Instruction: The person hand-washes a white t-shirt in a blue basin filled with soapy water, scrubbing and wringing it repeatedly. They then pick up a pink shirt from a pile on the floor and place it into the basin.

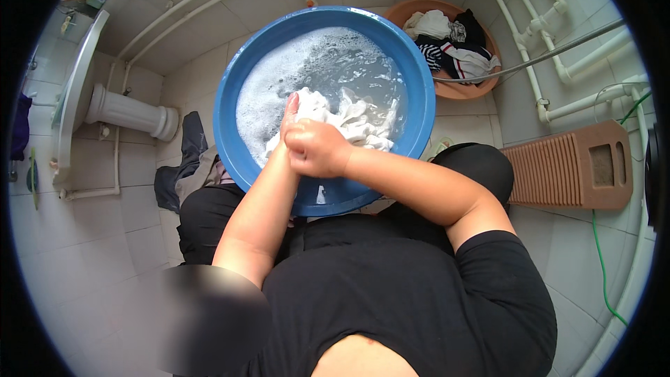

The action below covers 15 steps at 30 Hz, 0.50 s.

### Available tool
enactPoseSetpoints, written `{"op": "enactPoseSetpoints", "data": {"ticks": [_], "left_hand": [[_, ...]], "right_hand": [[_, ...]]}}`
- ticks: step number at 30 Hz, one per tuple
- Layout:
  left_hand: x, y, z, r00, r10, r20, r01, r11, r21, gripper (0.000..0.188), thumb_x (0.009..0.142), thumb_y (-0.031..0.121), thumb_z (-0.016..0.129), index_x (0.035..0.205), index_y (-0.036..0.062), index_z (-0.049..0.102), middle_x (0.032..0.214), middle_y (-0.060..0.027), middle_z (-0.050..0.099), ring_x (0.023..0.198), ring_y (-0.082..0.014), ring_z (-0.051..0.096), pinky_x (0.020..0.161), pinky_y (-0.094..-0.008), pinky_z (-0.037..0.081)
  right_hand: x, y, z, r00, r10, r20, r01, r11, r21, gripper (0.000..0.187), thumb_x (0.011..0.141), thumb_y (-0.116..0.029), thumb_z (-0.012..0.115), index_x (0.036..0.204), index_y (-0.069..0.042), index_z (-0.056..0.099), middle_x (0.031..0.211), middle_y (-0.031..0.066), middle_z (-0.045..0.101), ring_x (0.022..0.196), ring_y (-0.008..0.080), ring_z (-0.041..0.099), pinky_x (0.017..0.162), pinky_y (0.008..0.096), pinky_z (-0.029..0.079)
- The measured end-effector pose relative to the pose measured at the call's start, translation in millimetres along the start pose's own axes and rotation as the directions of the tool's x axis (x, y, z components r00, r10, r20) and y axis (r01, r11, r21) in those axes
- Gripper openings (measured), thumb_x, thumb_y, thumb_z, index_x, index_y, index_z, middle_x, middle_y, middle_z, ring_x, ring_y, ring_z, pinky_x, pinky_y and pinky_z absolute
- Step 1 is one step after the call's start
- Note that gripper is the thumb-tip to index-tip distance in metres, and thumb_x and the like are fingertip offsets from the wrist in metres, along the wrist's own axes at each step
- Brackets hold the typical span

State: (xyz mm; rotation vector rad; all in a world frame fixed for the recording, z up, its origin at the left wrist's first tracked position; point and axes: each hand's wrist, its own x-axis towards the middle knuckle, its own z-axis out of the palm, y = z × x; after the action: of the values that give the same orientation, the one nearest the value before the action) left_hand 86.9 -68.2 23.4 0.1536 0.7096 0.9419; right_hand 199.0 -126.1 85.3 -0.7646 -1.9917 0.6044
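In the blue tub (pixel 227 157) of sudsy water lies a wet, bunched white cloth (pixel 366 122), partly above the surface. My right hand (pixel 319 148) is a closed fist near the tub's middle, against the cloth's near side, crossing in front of my left hand. My left hand (pixel 290 113) has its thumb up beside the cloth. Its other fingers are hidden behind the cloth and my right hand, and they appear wrapped round the fabric. White foam (pixel 262 98) covers the left part of the water. What kind of garment the cloth is cannot be made out.
An orange basin (pixel 460 91) with white and dark striped clothes stands behind the tub at the right. A brown washboard (pixel 558 167) leans at the right. A grey hose (pixel 530 63) crosses over the basin. A white pedestal sink (pixel 129 110) stands left, near dark clothing (pixel 192 150).
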Motion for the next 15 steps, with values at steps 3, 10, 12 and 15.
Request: {"op": "enactPoseSetpoints", "data": {"ticks": [3, 10, 12, 15], "left_hand": [[-4.0, 2.0, -2.1, 0.979, -0.098, 0.181, 0.114, 0.990, -0.081, 0.034, 0.090, 0.044, 0.043, 0.093, 0.0140, 0.059, 0.089, -0.0056, 0.061, 0.081, -0.0214, 0.058, 0.075, -0.0352, 0.046], [-14.3, -25.8, 43.1, 0.961, 0.134, -0.241, -0.079, 0.971, 0.227, 0.034, 0.092, 0.037, 0.038, 0.102, 0.0116, 0.057, 0.098, -0.0060, 0.062, 0.090, -0.0208, 0.059, 0.080, -0.0356, 0.047], [-20.5, -22.0, 51.4, 0.952, 0.117, -0.281, -0.054, 0.973, 0.223, 0.035, 0.092, 0.038, 0.036, 0.103, 0.0113, 0.056, 0.094, -0.0054, 0.061, 0.087, -0.0188, 0.059, 0.079, -0.0356, 0.047], [0.6, -14.2, -10.5, 0.936, -0.094, 0.340, 0.099, 0.995, 0.005, 0.035, 0.091, 0.039, 0.038, 0.100, 0.0101, 0.057, 0.087, -0.0051, 0.060, 0.081, -0.0186, 0.058, 0.077, -0.0353, 0.047]], "right_hand": [[-2.1, -5.7, -6.1, 0.998, -0.066, -0.007, 0.065, 0.989, -0.136, 0.009, 0.066, -0.019, 0.060, 0.067, -0.012, 0.056, 0.073, 0.0068, 0.056, 0.071, 0.0276, 0.057, 0.059, 0.0385, 0.047], [3.2, 57.6, -21.9, 0.792, 0.465, -0.395, -0.511, 0.859, -0.013, 0.017, 0.072, -0.024, 0.058, 0.063, -0.009, 0.057, 0.065, 0.0125, 0.057, 0.063, 0.0321, 0.057, 0.057, 0.0405, 0.046], [2.7, 44.4, -25.1, 0.871, 0.325, -0.368, -0.387, 0.916, -0.106, 0.015, 0.072, -0.022, 0.057, 0.064, -0.010, 0.057, 0.065, 0.0123, 0.057, 0.063, 0.0317, 0.058, 0.057, 0.0405, 0.046], [2.2, 22.6, -10.7, 0.960, 0.142, -0.240, -0.167, 0.982, -0.090, 0.015, 0.072, -0.020, 0.058, 0.063, -0.009, 0.053, 0.063, 0.0131, 0.056, 0.061, 0.0316, 0.057, 0.056, 0.0408, 0.045]]}}
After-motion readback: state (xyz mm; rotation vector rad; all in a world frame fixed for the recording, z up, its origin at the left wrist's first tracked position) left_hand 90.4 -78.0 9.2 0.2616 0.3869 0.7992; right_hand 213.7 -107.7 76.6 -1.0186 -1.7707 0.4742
